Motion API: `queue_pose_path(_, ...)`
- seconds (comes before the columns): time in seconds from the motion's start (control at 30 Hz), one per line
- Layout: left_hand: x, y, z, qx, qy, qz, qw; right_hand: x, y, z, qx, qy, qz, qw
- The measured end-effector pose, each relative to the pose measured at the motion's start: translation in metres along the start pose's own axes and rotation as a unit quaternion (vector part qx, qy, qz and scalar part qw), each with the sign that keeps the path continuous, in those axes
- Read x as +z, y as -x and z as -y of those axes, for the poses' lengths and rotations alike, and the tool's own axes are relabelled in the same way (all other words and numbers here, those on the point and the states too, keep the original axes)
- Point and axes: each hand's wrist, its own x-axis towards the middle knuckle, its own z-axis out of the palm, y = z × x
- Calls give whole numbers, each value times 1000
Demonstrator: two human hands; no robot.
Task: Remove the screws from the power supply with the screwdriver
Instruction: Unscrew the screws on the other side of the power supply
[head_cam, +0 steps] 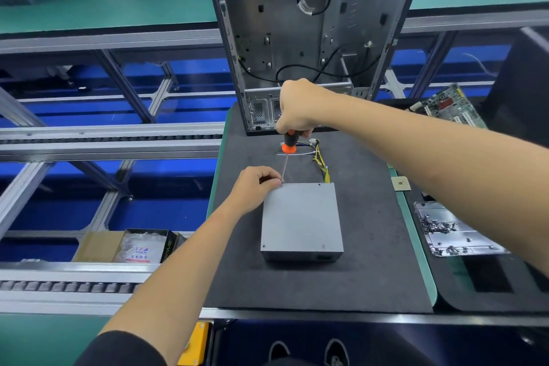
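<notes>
A grey power supply [301, 217] lies flat on the dark mat [371, 261], its yellow cable bundle [321, 162] trailing away from me. My right hand [298, 108] grips the black and orange handle of the screwdriver [287, 147], held nearly upright. Its thin shaft runs down to the supply's far left corner. My left hand [257, 189] rests at that corner, with fingertips pinching the shaft near the tip. Small screws show at the near left corner [264, 246], the near right [323, 246] and the far right [319, 184].
An open, emptied computer case [312, 38] stands at the mat's far end. To the right lie a metal tray [457, 244] with several loose screws, a small chip [401, 183] and a circuit board [448, 107]. Conveyor rails [110, 142] run on the left, with a cardboard box [130, 246] below.
</notes>
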Motion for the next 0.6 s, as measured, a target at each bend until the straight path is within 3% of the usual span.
queue_pose_path(0.27,-2,0,0,2,24,18,1000,-5,-1,9,-184,124,90,971)
queue_pose_path(0.43,0,1,0,4,6,15,1000,-8,1,14,-148,90,101,980)
queue_pose_path(0.6,3,2,3,-24,31,-20,999,-5,3,23,-79,167,98,978)
